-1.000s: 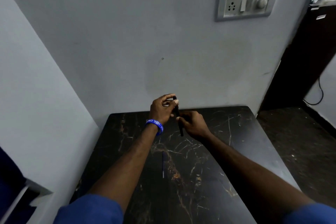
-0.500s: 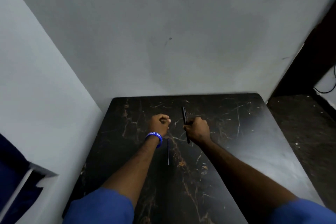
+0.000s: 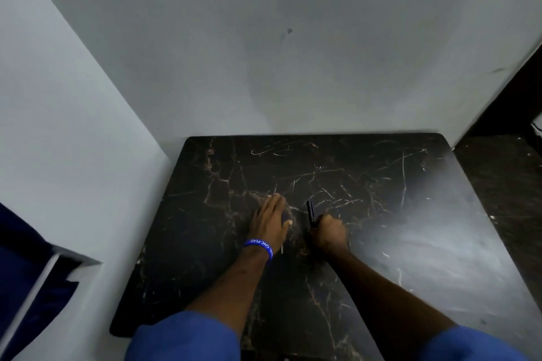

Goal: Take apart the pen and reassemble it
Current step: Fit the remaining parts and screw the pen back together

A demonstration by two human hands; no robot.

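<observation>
Looking down from the head camera, the right hand (image 3: 328, 233) is curled into a closed fist around the black pen barrel (image 3: 310, 212), whose far end sticks up and away past the knuckles, tilted slightly from upright; the near end is buried inside the fist. Just beside it, a little apart, the left hand (image 3: 271, 221) lies palm-down on the dark marble table (image 3: 410, 243) with the fingers (image 3: 274, 202) stretched nearly flat and together. Whether anything sits under that palm cannot be told. A blue wristband (image 3: 259, 245) circles the left wrist, and on the thumb side of it a thin pale sliver (image 3: 281, 249) shows on the table, perhaps the pen's refill, too small to be sure.

Judging by its look, the barrel is a light, stiff plastic tube, smooth and rather slippery, so a whole-fist hold is firm but clumsy for fine work. For refitting parts it would probably handle better pinched between thumb and forefinger close to the open end, with the other fingers steadying the shaft. Any refill would be thin, slightly bendy and easy to roll off the polished stone; it should be picked up near its middle with fingertips and fed straight in, not forced, since a thin tube kinks
</observation>
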